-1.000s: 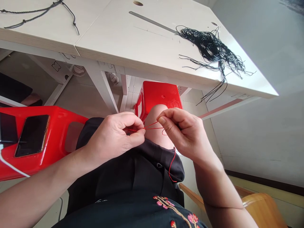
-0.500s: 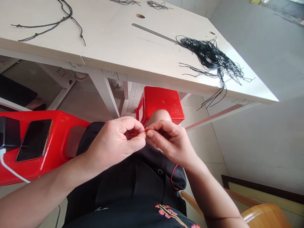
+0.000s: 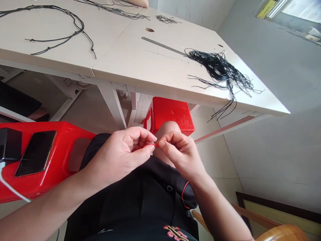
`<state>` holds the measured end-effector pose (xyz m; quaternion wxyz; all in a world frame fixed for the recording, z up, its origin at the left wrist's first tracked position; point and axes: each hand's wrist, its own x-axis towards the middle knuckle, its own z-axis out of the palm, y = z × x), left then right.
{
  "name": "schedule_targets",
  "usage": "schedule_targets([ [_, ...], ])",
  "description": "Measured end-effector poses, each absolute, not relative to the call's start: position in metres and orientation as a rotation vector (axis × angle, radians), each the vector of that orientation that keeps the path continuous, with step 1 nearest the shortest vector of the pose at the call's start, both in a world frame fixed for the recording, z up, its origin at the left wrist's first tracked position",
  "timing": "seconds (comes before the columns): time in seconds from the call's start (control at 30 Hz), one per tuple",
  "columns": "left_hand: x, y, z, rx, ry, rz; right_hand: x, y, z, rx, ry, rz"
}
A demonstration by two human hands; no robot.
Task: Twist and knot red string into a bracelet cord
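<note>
Above my lap, a thin red cord point(image 3: 156, 145) runs between my two hands. My right hand point(image 3: 181, 152) pinches it between thumb and fingertips. Curled around the other stretch of cord is my left hand point(image 3: 125, 150); its thumb lies against the cord, and a small gap shows between the thumb and the fingertips. Part of the cord is hidden inside the left palm. A red strand point(image 3: 185, 195) curves over the black cloth point(image 3: 140, 194) below my right hand; whether it belongs to the same cord, I cannot tell.
On the pale table point(image 3: 120, 63) lie a tangled black cord bundle point(image 3: 218, 67), a metal strip point(image 3: 163, 46) and knotted black cords point(image 3: 77, 28). A red stool point(image 3: 173, 110) stands beneath. At left, another red stool point(image 3: 60, 147) carries a phone point(image 3: 36, 152) and a black box point(image 3: 10, 144).
My left fingertips have parted slightly from the thumb, and more red cord shows between the hands. The view has tilted up a little, so the whole scene sits lower.
</note>
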<state>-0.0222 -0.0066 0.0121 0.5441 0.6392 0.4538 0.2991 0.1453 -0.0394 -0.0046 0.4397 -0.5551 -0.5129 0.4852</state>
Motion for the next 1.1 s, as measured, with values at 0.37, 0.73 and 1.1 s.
schedule_targets([
  [0.37, -0.021, -0.011, 0.005, 1.602, 1.000, 0.767, 0.145, -0.038, -0.012, -1.144, -1.057, 1.487],
  [0.73, -0.022, -0.009, 0.006, 1.827, 1.071, 0.884, 0.138, -0.040, -0.007, -1.151, -1.173, 1.348],
  [1.1, -0.023, -0.008, 0.010, 1.717, 1.074, 0.852, 0.136, -0.044, -0.009, -1.172, -1.431, 1.078],
])
